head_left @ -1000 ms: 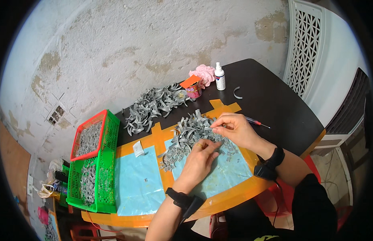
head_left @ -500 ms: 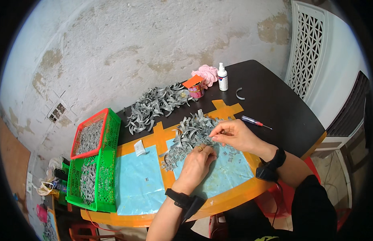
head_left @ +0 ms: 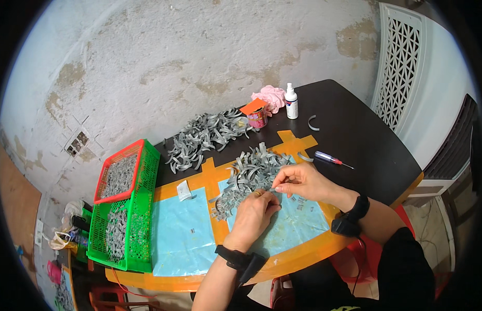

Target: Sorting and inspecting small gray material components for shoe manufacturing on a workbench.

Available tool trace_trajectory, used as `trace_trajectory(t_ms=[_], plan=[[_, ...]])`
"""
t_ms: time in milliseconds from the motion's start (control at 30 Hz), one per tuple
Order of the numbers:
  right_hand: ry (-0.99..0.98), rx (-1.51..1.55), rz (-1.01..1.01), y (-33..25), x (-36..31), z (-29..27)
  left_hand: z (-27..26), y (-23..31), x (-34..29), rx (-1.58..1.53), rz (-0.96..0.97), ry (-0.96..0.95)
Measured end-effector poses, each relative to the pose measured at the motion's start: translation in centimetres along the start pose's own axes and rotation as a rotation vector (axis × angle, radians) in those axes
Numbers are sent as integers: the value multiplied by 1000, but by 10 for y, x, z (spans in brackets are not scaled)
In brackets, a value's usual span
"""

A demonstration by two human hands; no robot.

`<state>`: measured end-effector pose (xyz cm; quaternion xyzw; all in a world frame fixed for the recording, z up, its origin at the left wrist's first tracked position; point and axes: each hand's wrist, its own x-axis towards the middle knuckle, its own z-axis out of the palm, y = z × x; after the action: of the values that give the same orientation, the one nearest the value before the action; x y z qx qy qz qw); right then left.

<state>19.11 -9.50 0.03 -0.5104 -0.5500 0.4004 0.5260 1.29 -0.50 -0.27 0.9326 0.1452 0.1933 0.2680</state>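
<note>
A heap of curved grey strips [head_left: 256, 160] lies on the pale blue sheet, with small grey pieces [head_left: 225, 205] along its near left side. My left hand [head_left: 255, 212] rests at the heap's near edge, thumb and fingers pressed together; whatever they grip is hidden. Just to its right, my right hand [head_left: 305, 181] is closed in a pinch above the sheet. Its fingertips almost meet my left hand, and what sits in them is too small to name. Several small grey pieces [head_left: 299, 203] lie below the right hand. Black bands circle both wrists.
Left stand a green basket [head_left: 142, 223] and a red-rimmed basket [head_left: 138, 168], both holding grey pieces. A second strip heap [head_left: 204, 137] lies farther back. Behind are a tin [head_left: 257, 119], pink cloth [head_left: 272, 97] and white spray bottle [head_left: 291, 103]. A screwdriver [head_left: 331, 158] lies right.
My right hand has dropped slightly nearer my left hand, and a curved strip beyond it shows more fully. My left hand stays at the heap's edge. The whole view has shifted a little.
</note>
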Motion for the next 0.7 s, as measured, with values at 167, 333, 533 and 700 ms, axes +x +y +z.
trace_trajectory(t_ms=[167, 333, 533, 700], plan=[[2, 11, 16, -2, -1, 3, -2, 7, 0, -48, -8, 45], [14, 41, 28, 0, -1, 2, 3, 0, -1, -211, -105, 8], [-10, 182, 59, -15, -3, 4, -6, -10, -1, -1128, -361, 231], [-32, 179, 79, -14, -4, 5, -6, -8, 0, -1291, -363, 264]])
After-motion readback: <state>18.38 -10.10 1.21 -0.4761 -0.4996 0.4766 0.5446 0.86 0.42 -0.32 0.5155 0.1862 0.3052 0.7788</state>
